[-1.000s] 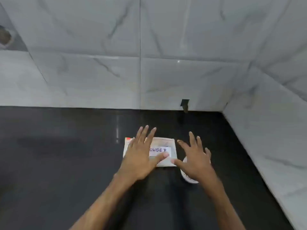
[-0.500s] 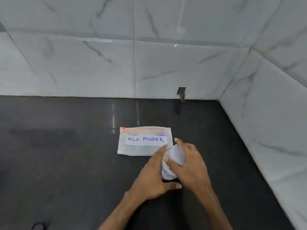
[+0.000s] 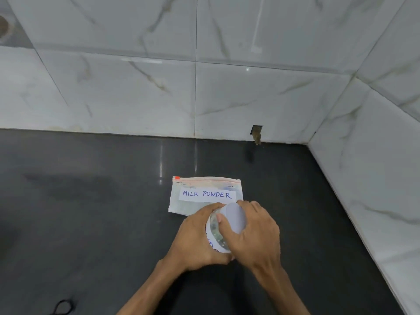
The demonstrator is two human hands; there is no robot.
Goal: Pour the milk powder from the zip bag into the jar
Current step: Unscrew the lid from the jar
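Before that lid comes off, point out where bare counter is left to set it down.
Widest bare counter lies left of the zip bag and left hand. A narrower strip runs between the right hand and the side wall. Another lies behind the bag. Crowded: the middle, where both hands grip jar and lid at the bag's near edge.
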